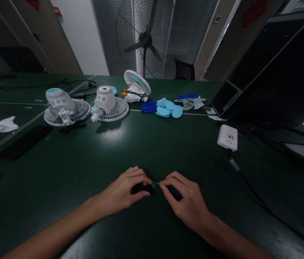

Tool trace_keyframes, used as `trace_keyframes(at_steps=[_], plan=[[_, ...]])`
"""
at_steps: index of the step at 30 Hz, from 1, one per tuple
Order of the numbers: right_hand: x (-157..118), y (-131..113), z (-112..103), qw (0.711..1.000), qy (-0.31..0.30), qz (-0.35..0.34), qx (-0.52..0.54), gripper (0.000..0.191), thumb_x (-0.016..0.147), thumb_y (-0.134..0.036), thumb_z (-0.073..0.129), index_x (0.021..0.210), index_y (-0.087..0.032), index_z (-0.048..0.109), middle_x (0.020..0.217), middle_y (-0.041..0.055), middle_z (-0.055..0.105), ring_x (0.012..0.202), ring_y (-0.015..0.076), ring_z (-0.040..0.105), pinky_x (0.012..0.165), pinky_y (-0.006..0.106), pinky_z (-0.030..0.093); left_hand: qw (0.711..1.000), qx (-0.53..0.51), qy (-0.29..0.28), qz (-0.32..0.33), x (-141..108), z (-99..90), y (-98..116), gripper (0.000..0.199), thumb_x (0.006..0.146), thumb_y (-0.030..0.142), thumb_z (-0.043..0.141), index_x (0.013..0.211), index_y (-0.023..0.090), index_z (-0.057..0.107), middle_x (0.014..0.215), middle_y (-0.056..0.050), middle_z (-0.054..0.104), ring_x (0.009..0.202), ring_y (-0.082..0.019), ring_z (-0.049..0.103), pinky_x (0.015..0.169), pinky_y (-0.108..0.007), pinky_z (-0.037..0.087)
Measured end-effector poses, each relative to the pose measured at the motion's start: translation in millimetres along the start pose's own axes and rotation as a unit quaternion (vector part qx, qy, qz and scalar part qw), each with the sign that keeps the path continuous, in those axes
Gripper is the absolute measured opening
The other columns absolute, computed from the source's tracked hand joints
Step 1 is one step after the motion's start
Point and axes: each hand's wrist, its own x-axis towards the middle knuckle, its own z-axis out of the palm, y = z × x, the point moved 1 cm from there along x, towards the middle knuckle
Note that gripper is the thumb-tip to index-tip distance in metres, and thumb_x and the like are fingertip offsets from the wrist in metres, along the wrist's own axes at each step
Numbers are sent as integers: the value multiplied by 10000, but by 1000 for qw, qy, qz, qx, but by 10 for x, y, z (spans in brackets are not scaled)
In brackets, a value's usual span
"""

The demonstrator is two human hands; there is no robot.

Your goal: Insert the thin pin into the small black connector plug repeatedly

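My left hand (130, 187) is closed around a small black object (146, 187) low over the green table, its thumb below and fingers above. Part of that object is hidden by the fingers, so its kind is unclear. At its right end shows a small greenish bit (154, 185). From the other side, my right hand (185, 196) pinches a thin metal rod (157, 183) between thumb and fingertips. The rod's tip points left and meets or nearly meets the greenish bit. Something dark, perhaps a handle, shows inside the right hand's curl.
Fan heads (105, 100) stand across the table's back left. Blue fan blades (168, 108) and blue gloves (191, 98) lie back centre. A white box (227, 137) with a black cable is at right, beside a large black monitor (270, 64). A black keyboard (23, 142) lies left.
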Motion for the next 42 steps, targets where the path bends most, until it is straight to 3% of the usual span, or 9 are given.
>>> trace_keyframes(at_steps=[9,14,17,23,28,32,38,42], plan=[[0,9,10,999,28,29,-21,164,1006,-177,575,993,-226,731,951,35,691,794,171,684,717,296,534,1000,-6,2,-24,-22,15,-11,493,991,316,687,1462,311,543,1107,-38,653,1060,-221,612,992,-424,467],[-6,1,-4,999,25,37,-15,172,1011,-191,564,988,-226,731,961,41,692,793,171,680,655,273,528,1000,0,-5,-27,-17,7,0,531,995,297,674,1498,317,505,1112,-39,651,1070,-224,615,1030,-456,473],[6,-15,-13,999,22,37,-9,175,1009,-193,560,988,-220,731,970,46,694,792,170,681,645,269,533,1000,13,-3,-21,-8,-13,31,459,1009,284,645,1455,293,540,1160,-55,650,1104,-225,609,1040,-448,484],[17,-16,-14,999,35,32,-5,166,1003,-190,570,965,-218,730,931,43,701,786,176,686,723,302,560,993,112,-9,38,-13,-8,127,253,1055,261,537,1292,262,625,1532,-77,542,1388,-288,490,1116,-512,427],[15,-6,-12,999,37,27,-13,158,1008,-210,583,957,-225,732,927,42,711,773,173,695,712,292,569,987,151,-22,58,-17,-33,113,255,1079,242,469,1299,253,597,1559,-73,556,1443,-271,477,1135,-495,394],[14,-6,-19,999,24,36,-3,153,1017,-219,581,979,-222,729,952,45,709,784,171,696,704,287,573,978,207,7,30,-100,-319,-189,284,1085,260,443,1320,255,603,1547,-72,573,1433,-263,489,1134,-467,382],[0,-8,-37,999,10,45,22,166,1030,-231,564,997,-215,726,964,50,701,788,170,689,659,277,571,935,305,123,-128,-493,-1134,-1044,434,1062,432,445,1385,197,613,1441,-135,634,1379,-309,517,1122,-463,385],[5,-17,-52,999,10,35,24,166,1029,-226,565,995,-215,727,962,50,702,782,167,688,626,268,563,906,325,162,-216,-746,-1469,-1353,487,1051,454,423,1381,145,605,1443,-156,617,1366,-330,511,1116,-482,372]])
